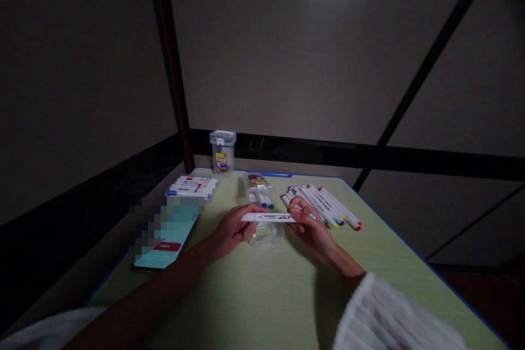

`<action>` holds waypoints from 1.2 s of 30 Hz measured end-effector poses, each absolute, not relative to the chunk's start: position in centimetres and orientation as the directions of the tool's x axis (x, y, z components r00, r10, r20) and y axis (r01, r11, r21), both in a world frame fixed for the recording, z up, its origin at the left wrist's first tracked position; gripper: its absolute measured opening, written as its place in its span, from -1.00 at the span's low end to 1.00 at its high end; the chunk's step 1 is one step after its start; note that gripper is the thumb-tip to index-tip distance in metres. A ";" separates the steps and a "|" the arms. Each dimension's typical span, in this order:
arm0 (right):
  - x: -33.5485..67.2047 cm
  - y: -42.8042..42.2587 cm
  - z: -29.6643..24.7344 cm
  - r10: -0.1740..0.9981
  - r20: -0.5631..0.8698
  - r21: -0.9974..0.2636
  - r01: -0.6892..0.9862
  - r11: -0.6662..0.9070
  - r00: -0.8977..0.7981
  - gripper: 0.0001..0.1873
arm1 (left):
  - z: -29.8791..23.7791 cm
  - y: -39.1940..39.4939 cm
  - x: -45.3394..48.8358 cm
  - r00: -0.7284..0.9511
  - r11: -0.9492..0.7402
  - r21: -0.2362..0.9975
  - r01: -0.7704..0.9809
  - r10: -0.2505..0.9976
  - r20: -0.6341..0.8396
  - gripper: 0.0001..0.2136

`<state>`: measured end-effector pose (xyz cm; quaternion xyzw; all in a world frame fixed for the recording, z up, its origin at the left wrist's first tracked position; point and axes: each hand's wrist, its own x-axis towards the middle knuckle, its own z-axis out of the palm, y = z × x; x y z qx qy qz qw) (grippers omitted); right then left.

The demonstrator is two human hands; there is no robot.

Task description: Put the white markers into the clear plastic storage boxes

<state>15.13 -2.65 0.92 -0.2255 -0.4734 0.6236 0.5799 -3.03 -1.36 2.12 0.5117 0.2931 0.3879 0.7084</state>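
A white marker pen [268, 217] with dark print lies level between my hands, above the table. My left hand [235, 229] grips its left end, and my right hand [309, 224] has its fingers closed round the right end. Just beyond the pen, a clear plastic case [259, 183] lies on its side with a few markers in it, blue and green ends facing me. Its open lid [267, 235] rests below the pen, partly hidden by it. Several loose white markers [324, 205] with coloured ends are spread beside my right hand.
At the far left corner stands a closed clear container [222, 153] with a yellow label. Nearer lies a flat pack of white markers [192, 187], and in front of it a turquoise flat object [172, 238], partly pixelated. The pale green table [246, 301] has a blue edge; walls rise behind.
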 end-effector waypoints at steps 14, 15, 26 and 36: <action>15.2 -2.5 0.9 0.948 0.207 -0.809 -0.587 0.028 -0.241 -0.78 | 1.9 -1.6 -3.0 0.545 -0.022 0.985 -0.172 0.831 0.114 -0.65; 15.2 -2.4 0.8 0.950 0.192 -0.805 -0.594 0.009 -0.245 -0.74 | 1.9 -1.6 -3.0 0.544 -0.032 0.986 -0.166 0.831 0.118 -0.65; 15.5 -2.2 0.5 0.947 0.154 -0.859 -0.512 -0.014 -0.283 -0.93 | 2.1 -1.4 -3.6 0.480 -0.055 0.995 -0.086 0.873 0.089 -0.65; 15.6 -2.3 0.7 0.946 0.163 -0.892 -0.451 0.020 -0.281 -0.95 | 2.1 -1.2 -3.7 0.462 -0.064 0.995 -0.075 0.882 0.091 -0.68</action>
